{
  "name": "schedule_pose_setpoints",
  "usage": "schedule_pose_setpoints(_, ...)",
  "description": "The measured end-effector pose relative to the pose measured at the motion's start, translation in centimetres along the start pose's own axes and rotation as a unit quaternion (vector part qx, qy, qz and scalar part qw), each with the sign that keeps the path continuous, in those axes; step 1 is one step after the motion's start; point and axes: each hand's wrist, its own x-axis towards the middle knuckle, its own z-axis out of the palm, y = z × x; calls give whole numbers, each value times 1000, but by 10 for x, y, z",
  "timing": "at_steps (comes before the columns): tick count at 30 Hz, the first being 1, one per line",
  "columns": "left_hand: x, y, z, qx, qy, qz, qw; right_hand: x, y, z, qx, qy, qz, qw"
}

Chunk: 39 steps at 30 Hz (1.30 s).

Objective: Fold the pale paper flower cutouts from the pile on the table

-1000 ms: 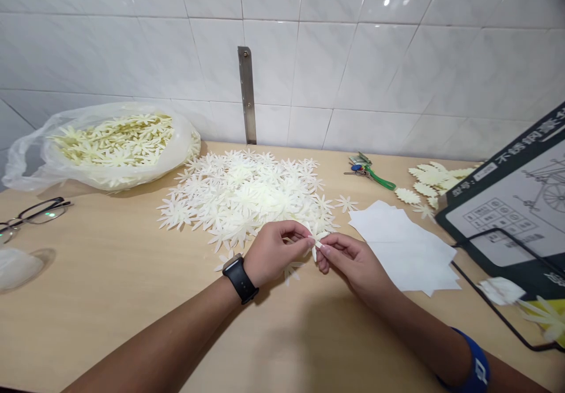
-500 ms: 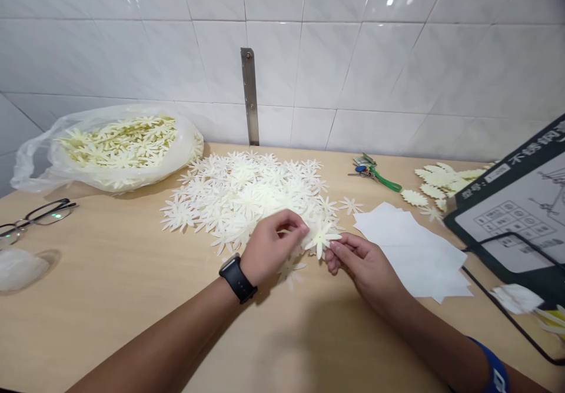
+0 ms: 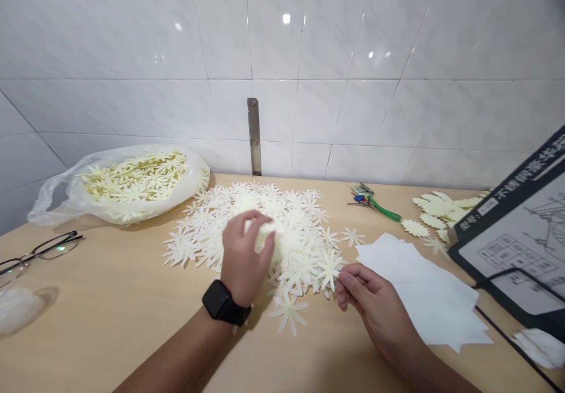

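Observation:
A wide pile of white flower-shaped cutouts (image 3: 247, 205) covers the middle of the table. My left hand (image 3: 247, 252), with a black watch at the wrist, hovers over the pile, its fingers curved and apart with nothing seen between them. At the pile's right edge my right hand (image 3: 366, 290) pinches a petal of one pale flower cutout (image 3: 329, 268) between thumb and fingers. Just in front of the pile, a single flower cutout (image 3: 289, 313) lies flat on the table between my hands.
An open plastic bag (image 3: 185, 196) of yellowish flower cutouts stands at back left, near glasses (image 3: 39, 252). White paper sheets (image 3: 410, 281), keys with a green strap (image 3: 384, 209), leaf-like cutouts (image 3: 441, 209) and a printed box (image 3: 521, 240) occupy the right. A tiled wall (image 3: 286, 110) rises behind.
My left hand has moved left, away from the right hand, and its fingers have spread apart over the pile. My right hand still pinches the flower cutout. The view has tilted up.

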Motion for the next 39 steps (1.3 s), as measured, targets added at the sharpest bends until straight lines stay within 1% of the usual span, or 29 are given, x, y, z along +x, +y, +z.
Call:
schedule_pose_setpoints(1,-7,9,2,-26,-66,23,997,-1,-1,0,-3,-3,-5,1000)
schedule_pose_setpoints(2,-14,18,5,-75,-152,33,985,-1,-1,1,-8,-7,-11,1000)
schedule_pose_setpoints(3,-21,26,8,-130,-220,20,966,-2,-3,2,-14,-12,-17,1000)
schedule_pose_setpoints(4,-27,34,11,-171,-258,-4,951,-3,-4,2,-21,-20,-21,999)
schedule_pose_setpoints(6,-36,45,16,-232,-294,-74,924,-5,-6,3,-35,-38,-22,998)
schedule_pose_setpoints(9,-40,51,20,-312,-306,-176,882,-6,-7,4,-40,-50,-17,998)
schedule_pose_setpoints(11,-40,50,21,-352,-308,-211,858,-5,-6,3,-31,-51,-14,998)
schedule_pose_setpoints(12,-39,49,21,-360,-304,-216,855,-5,-5,3,-24,-53,-13,998)
schedule_pose_setpoints(13,-38,48,21,-357,-298,-213,859,-4,-4,3,-17,-56,-12,998)
schedule_pose_setpoints(15,-38,48,21,-339,-282,-200,875,-3,-3,3,-3,-65,-12,998)
schedule_pose_setpoints(17,-38,49,20,-332,-278,-198,879,-3,-2,2,4,-70,-11,997)
schedule_pose_setpoints(19,-38,51,20,-342,-282,-217,870,-2,-1,2,7,-74,-5,997)
schedule_pose_setpoints(21,-38,52,19,-365,-289,-232,854,-2,-1,1,8,-75,1,997)
schedule_pose_setpoints(23,-38,52,18,-386,-300,-229,842,-3,0,0,3,-67,-1,998)
schedule_pose_setpoints(25,-38,52,18,-381,-305,-207,848,-3,0,0,-9,-61,-6,998)
schedule_pose_setpoints(28,-37,52,18,-353,-280,-188,873,-4,0,2,-6,-69,-4,998)
schedule_pose_setpoints(29,-36,52,19,-353,-270,-201,873,-4,0,3,-2,-73,-2,997)
schedule_pose_setpoints(30,-35,51,20,-360,-261,-229,866,-4,0,4,0,-75,2,997)
schedule_pose_setpoints(33,-29,47,22,-390,-233,-345,821,-5,-1,6,-5,-74,18,997)
schedule_pose_setpoints(35,-24,41,22,-407,-195,-398,799,-5,-1,6,-8,-72,21,997)
schedule_pose_setpoints(37,-19,31,21,-417,-152,-426,789,-5,-1,5,-8,-70,16,997)
schedule_pose_setpoints(39,-13,19,19,-410,-115,-439,791,-5,0,4,-6,-67,15,998)
